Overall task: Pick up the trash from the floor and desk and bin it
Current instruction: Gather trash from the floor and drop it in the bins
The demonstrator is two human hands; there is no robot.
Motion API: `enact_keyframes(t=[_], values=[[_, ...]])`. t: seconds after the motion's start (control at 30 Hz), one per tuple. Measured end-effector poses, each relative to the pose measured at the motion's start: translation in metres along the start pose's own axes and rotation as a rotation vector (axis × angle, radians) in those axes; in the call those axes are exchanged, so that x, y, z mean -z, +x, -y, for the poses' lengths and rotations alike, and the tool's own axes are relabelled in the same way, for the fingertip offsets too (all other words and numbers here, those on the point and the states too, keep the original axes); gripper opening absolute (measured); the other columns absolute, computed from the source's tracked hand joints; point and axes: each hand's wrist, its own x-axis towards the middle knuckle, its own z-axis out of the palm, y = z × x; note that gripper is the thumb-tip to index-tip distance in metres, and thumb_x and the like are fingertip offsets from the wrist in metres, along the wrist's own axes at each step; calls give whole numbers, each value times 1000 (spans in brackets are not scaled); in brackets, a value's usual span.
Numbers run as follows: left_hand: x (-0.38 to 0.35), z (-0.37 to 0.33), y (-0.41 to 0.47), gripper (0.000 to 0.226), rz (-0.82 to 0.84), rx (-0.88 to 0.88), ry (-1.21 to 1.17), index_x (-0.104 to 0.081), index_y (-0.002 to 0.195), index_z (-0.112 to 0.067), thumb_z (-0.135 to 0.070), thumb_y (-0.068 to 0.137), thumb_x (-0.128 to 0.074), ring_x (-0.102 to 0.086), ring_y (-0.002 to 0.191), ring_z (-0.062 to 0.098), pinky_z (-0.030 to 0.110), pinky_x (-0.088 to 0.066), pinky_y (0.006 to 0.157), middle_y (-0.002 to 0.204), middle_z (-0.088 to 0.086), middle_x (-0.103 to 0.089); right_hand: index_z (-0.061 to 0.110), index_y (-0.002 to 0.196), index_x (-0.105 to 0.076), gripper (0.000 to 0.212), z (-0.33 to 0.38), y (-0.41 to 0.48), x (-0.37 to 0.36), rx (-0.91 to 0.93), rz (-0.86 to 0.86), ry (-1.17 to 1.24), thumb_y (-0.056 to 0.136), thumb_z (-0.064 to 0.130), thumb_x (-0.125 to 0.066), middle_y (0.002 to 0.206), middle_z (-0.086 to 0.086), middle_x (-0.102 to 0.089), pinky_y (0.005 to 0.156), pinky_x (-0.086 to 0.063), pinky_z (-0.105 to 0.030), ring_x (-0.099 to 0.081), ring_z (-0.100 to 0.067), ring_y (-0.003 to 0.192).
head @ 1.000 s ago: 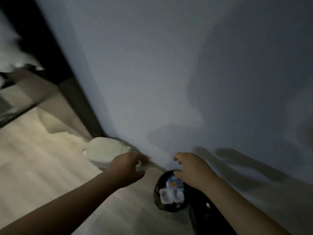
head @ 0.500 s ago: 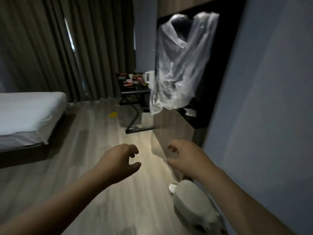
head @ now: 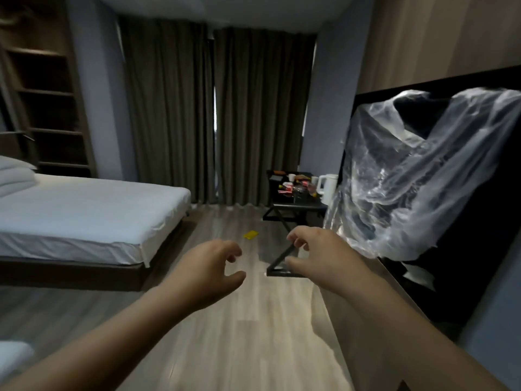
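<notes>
One small yellow flat scrap (head: 250, 234) lies on the pale wood-grain floor (head: 231, 334), in the open lane between the bed and the black desk (head: 298, 206). It sits near the desk's angled metal legs, apart from them. More litter (head: 294, 186), red and white wrappers and cups too small for us to sort, crowds the desk top, with a white plastic kettle (head: 328, 186) at its right edge.

We hold both arms out over the floor, well short of the scrap. Our left hand (head: 207, 268) hangs with its fingers loosely curled and its thumb apart, holding nothing. Our right hand (head: 321, 255) is the same, with slack bent fingers and an empty gap between thumb and forefinger. In our view it overlaps the desk's triangular foot frame, but we cannot tell that it touches it.

The lane of smooth planks runs straight ahead to the heavy grey pleated curtains (head: 214, 108). On its left the low bed with a white sheet (head: 84, 210) ends in a square corner over a dark base. On its right a wood-faced unit edges the lane, and above it a crinkled clear plastic sheet (head: 417, 176) drapes over a black panel (head: 479, 235). Dark open shelves (head: 48, 94) stand beyond the stacked white pillows (head: 14, 173).
</notes>
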Motion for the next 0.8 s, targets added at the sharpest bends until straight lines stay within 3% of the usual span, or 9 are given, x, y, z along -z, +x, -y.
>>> enact_keyframes(t=[0.3, 0.8], values=[[-4, 42, 121, 37, -115, 109, 81, -58, 113, -31, -48, 81, -63, -53, 86, 2, 20, -48, 78, 94, -17, -54, 26, 123, -57, 44, -32, 143, -11, 159, -17, 70, 82, 38, -64, 113, 4, -62, 89, -49, -33, -56, -13, 106], [-60, 159, 341, 35, -131, 68, 69, -59, 109, -31, -49, 79, -63, -48, 72, 2, 15, -39, 67, 81, -17, -51, 26, 125, -54, 43, -95, 365, -85, 155, 7, 33, 84, 39, -62, 116, 6, -60, 87, -48, -29, -55, -12, 107]])
